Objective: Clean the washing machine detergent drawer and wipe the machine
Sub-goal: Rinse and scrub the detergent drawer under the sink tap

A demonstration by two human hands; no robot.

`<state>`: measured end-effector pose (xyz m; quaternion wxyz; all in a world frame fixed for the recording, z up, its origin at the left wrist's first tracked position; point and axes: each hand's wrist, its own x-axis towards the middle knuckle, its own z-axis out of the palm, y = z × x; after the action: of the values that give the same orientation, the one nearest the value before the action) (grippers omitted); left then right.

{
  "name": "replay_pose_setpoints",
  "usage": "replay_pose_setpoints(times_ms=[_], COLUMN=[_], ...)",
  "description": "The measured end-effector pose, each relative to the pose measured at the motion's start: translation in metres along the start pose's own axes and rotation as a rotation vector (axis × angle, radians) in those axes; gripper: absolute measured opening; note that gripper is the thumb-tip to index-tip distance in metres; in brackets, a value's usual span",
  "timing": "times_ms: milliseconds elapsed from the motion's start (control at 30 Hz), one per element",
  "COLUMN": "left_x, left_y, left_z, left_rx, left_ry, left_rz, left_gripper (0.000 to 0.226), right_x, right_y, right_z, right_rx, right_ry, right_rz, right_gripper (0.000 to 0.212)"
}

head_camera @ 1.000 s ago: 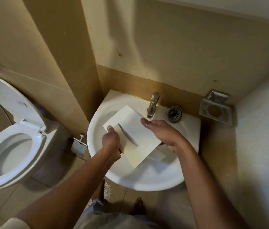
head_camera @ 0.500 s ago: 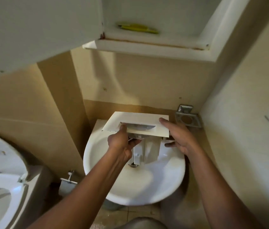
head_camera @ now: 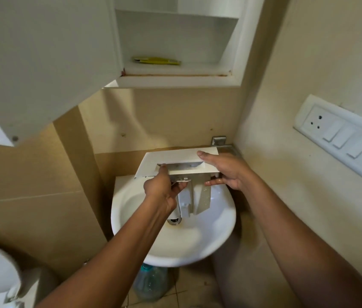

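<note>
Both hands grip the white plastic detergent drawer [head_camera: 175, 157], held over the round white ceramic sink [head_camera: 197, 241]: fingers of the left hand [head_camera: 160, 190] curl into its handle recess, and those of the right hand [head_camera: 226, 170] clamp its right end.

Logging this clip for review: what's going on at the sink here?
A person holds a white detergent drawer over the sink with both hands. The left hand grips it at the handle recess; the right hand pinches the front panel's right end. The drawer's body hangs down toward the drain. No running water shows.
</note>
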<state>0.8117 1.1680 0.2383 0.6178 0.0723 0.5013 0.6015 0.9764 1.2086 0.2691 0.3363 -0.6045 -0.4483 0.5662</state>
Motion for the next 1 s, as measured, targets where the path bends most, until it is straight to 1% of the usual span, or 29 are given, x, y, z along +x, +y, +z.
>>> replay_pose_setpoints(times_ms=[100, 200, 367, 400, 467, 500, 600, 633, 700, 733, 767, 800, 833, 867, 900, 933, 1000], left_x=[-0.009, -0.017, -0.024, -0.026, -0.03, -0.03, -0.023, -0.019, -0.01, -0.005, 0.0, 0.003, 0.005, 0.005, 0.0, -0.005, -0.024], left_y=[0.002, 0.001, -0.006, -0.008, -0.012, -0.013, -0.016, -0.015, -0.017, -0.017, -0.016, -0.012, -0.007, 0.001, 0.009, 0.019, 0.037], left_z=[-0.007, -0.009, -0.012, -0.013, -0.021, -0.026, -0.048, -0.057, -0.07, -0.074, -0.075, -0.072, -0.065, -0.053, -0.039, -0.025, 0.003], left_rx=[-0.005, -0.018, 0.031, 0.062, 0.157, 0.237, 0.544, 0.579, 0.52, 0.467, 0.425, 0.39, 0.368, 0.382, 0.432, 0.498, 0.605], left_ry=[-0.023, -0.023, -0.02, -0.035, -0.112, -0.17, -0.339, -0.363, -0.3, -0.238, -0.181, -0.153, -0.152, -0.171, -0.192, -0.198, -0.186], left_rz=[-0.011, -0.015, 0.023, 0.031, 0.036, 0.039, 0.055, 0.021, -0.086, -0.119, -0.131, -0.132, -0.131, -0.123, -0.109, -0.085, 0.0], left_gripper=[0.025, 0.03, 0.039, 0.038, 0.035, 0.036, 0.055, 0.061, 0.077, 0.087, 0.094, 0.1, 0.102, 0.1, 0.093, 0.083, 0.058], right_x=[-0.01, -0.013, 0.005, 0.006, 0.019, 0.023, 0.035, 0.03, 0.031, 0.032, 0.034, 0.035, 0.033, 0.035, 0.036, 0.033, 0.018], right_y=[-0.005, -0.003, 0.008, 0.01, 0.02, 0.026, 0.044, 0.045, 0.047, 0.047, 0.048, 0.047, 0.043, 0.039, 0.034, 0.027, 0.004], right_z=[0.003, 0.003, -0.004, -0.005, -0.012, -0.018, -0.037, -0.04, -0.052, -0.057, -0.06, -0.062, -0.064, -0.065, -0.065, -0.065, -0.064], right_rx=[0.007, 0.009, 0.046, 0.048, 0.059, 0.063, 0.048, 0.043, 0.035, 0.032, 0.024, 0.009, -0.008, -0.027, -0.051, -0.08, -0.118], right_ry=[-0.023, -0.012, 0.019, 0.035, 0.104, 0.142, 0.16, 0.155, 0.148, 0.143, 0.138, 0.135, 0.12, 0.106, 0.089, 0.064, 0.06], right_rz=[-0.002, 0.006, 0.022, 0.026, 0.028, 0.024, 0.033, 0.038, 0.021, 0.008, 0.0, -0.011, -0.007, -0.016, -0.017, -0.037, -0.162], right_gripper=[0.051, 0.05, 0.063, 0.07, 0.089, 0.088, 0.08, 0.071, 0.05, 0.046, 0.047, 0.055, 0.069, 0.084, 0.093, 0.094, 0.08])
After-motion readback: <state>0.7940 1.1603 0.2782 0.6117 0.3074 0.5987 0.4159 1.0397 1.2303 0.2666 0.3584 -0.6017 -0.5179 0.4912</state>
